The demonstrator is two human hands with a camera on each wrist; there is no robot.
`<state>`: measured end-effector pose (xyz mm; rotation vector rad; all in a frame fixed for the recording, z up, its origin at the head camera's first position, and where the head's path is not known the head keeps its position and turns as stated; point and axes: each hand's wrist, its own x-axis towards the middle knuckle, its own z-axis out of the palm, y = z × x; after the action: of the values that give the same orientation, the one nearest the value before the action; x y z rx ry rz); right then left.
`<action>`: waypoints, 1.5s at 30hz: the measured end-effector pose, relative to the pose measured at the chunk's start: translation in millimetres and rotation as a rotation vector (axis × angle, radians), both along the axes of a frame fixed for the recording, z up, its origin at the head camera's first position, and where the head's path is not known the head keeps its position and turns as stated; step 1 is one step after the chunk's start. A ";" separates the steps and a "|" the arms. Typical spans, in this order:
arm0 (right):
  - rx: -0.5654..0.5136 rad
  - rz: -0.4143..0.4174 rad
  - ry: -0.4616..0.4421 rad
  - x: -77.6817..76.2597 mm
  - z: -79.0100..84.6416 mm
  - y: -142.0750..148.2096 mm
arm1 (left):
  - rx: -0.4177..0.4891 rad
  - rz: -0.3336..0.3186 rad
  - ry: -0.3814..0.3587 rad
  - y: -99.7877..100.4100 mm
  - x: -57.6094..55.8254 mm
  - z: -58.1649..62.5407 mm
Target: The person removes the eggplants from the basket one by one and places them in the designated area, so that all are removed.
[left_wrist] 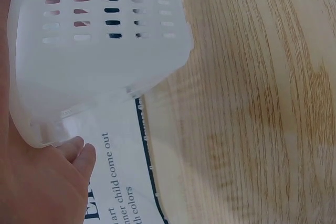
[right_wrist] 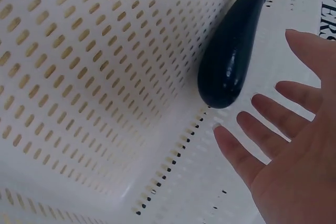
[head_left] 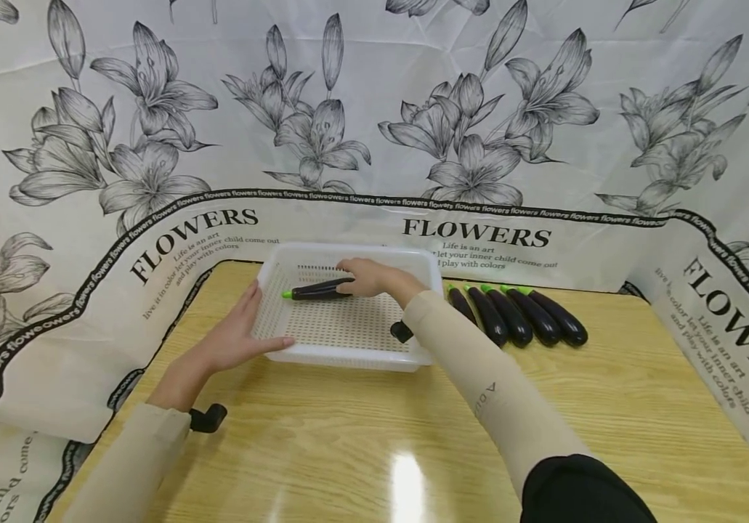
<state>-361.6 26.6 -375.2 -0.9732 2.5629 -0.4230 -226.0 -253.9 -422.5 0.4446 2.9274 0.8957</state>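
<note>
A white perforated plastic basket [head_left: 348, 357] stands on the table. Its left near corner sits between the spread thumb and fingers of my left hand [head_left: 233, 334], which rests against the outside and rim. A dark purple eggplant [head_left: 312, 291] with a green stem end lies inside, towards the far wall. Over the basket, my right hand [head_left: 372, 277] is by the eggplant's thick end. In the right wrist view, the fingers [right_wrist: 270, 116] of that hand are extended and apart from the eggplant [right_wrist: 231, 51].
Several more eggplants [head_left: 511, 317] lie side by side on the wooden table [head_left: 322, 436], right of the basket. A white cloth [head_left: 361, 174] printed with flowers and lettering hangs behind and around the table.
</note>
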 end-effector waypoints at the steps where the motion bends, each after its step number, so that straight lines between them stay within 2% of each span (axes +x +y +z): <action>1: 0.011 -0.011 -0.007 -1.7 -2.0 -1.1 | 0.003 0.000 0.000 0.1 0.0 0.5; 6: 0.057 -0.035 -0.011 -4.3 -6.8 -6.0 | 0.013 -0.004 -0.002 2.0 1.2 2.0; 15: 0.125 -0.048 0.017 2.0 -12.0 -11.4 | 0.010 0.005 -0.003 0.1 2.2 2.8; 21: 0.132 -0.015 0.014 3.9 -22.4 -13.0 | 0.002 0.005 -0.004 1.1 1.7 1.3; 26: 0.153 0.019 0.026 6.4 -22.0 -15.5 | 0.004 0.006 -0.001 1.3 0.9 0.7; 34: 0.131 0.020 0.062 16.7 -3.5 -9.3 | 0.000 0.008 -0.012 2.5 1.3 0.9; 45: 0.037 0.093 0.135 52.7 43.4 25.2 | -0.023 0.007 -0.013 1.8 0.4 -0.8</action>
<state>-308.9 51.8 -331.8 -1.1377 2.6211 -0.2929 -225.6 -252.1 -423.3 0.4256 2.9267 0.8619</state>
